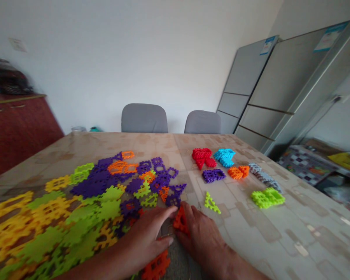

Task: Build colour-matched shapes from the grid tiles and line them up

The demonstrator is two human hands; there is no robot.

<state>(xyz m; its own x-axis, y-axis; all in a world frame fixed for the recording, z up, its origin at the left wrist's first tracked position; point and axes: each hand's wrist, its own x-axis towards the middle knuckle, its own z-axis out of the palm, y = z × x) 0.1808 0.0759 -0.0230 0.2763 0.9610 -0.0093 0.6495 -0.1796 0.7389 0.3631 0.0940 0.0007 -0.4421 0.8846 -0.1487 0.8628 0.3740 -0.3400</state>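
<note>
Low at the near edge of the table, my right hand (200,229) has its fingers round an orange-red interlocking plastic tile (181,220). Just left of it is my left hand (149,226), thumb and forefinger apart; the forefinger tip comes close to the tile, and I cannot tell whether it touches. Another orange-red tile (157,266) lies below my left hand. Beyond my fingertips are a dark purple tile (173,200) and a purple triangular piece (178,189). A lime-green triangular piece (211,203) lies to the right of the hands.
Mixed yellow, green and purple tiles (95,182) spread over the table's left side. Sorted stacks stand right: red (202,155), blue (224,156), purple (214,175), orange (238,172), grey (265,178), green (267,198). Two grey chairs (144,118) stand behind the patterned table (309,221).
</note>
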